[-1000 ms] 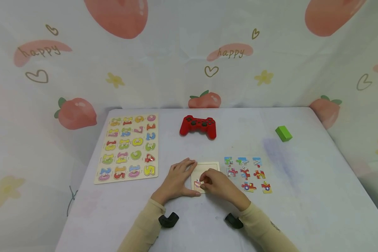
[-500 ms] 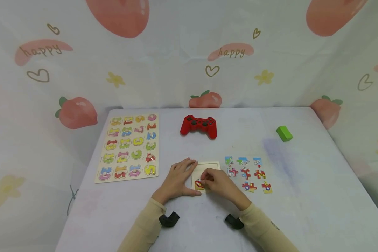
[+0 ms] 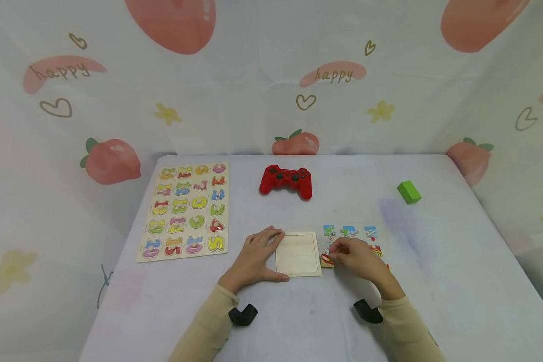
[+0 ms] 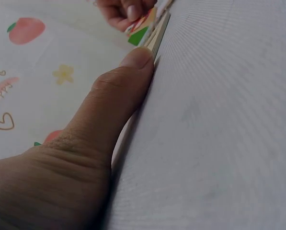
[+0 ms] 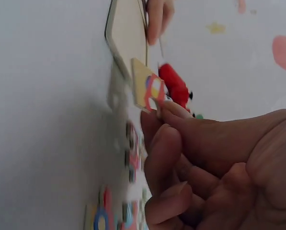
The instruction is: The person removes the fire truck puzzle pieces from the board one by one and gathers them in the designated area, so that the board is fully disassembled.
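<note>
In the head view my left hand (image 3: 253,256) spans the left side of a small square wooden puzzle tray (image 3: 297,254), its thumb (image 4: 128,72) along the near edge and a fingertip at the far left corner. The tray's pale floor is bare. My right hand (image 3: 357,256), just right of the tray, pinches a jigsaw piece (image 5: 150,88) with a red and yellow print between thumb and fingertips. That piece is tilted up beside the tray's edge in the right wrist view. Several loose jigsaw pieces (image 3: 350,231) lie behind and below this hand, partly hidden by it.
A number puzzle board (image 3: 190,208) lies at the left. A red game controller (image 3: 286,181) sits beyond the tray, and a green block (image 3: 409,192) at the back right. A printed cloth (image 3: 235,90) hangs behind the table.
My right hand has moved right, lifting the jigsaw piece out of the tray's near left corner and carrying it past the right edge. My left hand stays at the tray.
</note>
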Demonstrator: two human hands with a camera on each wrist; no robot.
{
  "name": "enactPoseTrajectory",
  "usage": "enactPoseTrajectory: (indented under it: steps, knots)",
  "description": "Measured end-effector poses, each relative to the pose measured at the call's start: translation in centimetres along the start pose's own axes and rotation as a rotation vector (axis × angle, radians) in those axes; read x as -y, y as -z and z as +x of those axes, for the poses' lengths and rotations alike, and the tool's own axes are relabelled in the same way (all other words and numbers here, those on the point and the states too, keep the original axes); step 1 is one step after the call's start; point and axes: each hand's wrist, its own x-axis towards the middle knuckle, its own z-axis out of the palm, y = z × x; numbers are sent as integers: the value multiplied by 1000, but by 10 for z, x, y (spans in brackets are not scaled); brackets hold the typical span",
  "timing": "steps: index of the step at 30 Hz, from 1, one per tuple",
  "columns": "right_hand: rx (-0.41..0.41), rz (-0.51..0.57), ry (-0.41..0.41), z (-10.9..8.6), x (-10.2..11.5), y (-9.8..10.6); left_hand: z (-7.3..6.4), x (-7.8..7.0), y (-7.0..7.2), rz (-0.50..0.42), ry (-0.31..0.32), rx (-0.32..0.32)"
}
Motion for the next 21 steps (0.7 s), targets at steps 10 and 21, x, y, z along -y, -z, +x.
enactPoseTrajectory:
  steps: [10,21]
  knots:
    - [43,-51,4,-6,-10,12,0,0,1,9,8,15]
    - [1,-120,-17,-6,-7,7,-1,-1,2,1,3,7]
